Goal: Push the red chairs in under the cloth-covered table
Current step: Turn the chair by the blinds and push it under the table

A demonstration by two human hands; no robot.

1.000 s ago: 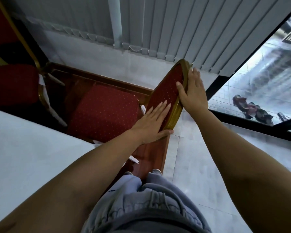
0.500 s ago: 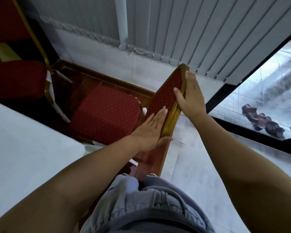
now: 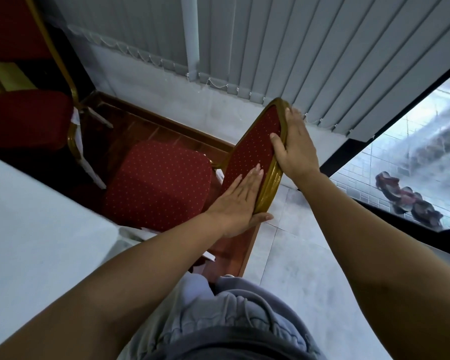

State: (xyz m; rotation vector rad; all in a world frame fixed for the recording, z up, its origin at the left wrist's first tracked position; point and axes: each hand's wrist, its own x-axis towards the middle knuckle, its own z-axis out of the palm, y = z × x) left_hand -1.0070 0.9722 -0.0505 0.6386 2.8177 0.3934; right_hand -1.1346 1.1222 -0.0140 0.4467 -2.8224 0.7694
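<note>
Chair (image 3: 156,183) in red with little gold dots and a gold frame, right in the middle, seat facing the white table (image 3: 31,229). Seat partly tucked under the table edge, back sticking up and out on the far side from the table. White cloth on the table, filling the space left of the chair. Grey blinds (image 3: 270,53) hanging on the wall behind the chair. Pale tiled floor (image 3: 296,268) to the right of the chair, brown wooden step (image 3: 229,253) under it. Second red chair (image 3: 24,120) to the left of the first one, also at the table, well apart from both hands. Dark window glass (image 3: 413,157) far right of the chair. Grey trousers (image 3: 218,320) at the bottom, below the chair. Left hand (image 3: 237,203) flat and open, palm pressed on the red front of the chair back, thumb hooked under the gold rim, fingers straight, not closed around anything. Right hand (image 3: 294,146) wrapped over the top edge of the chair back, thumb on the red front, fingers behind, holding the gold rim tight.
</note>
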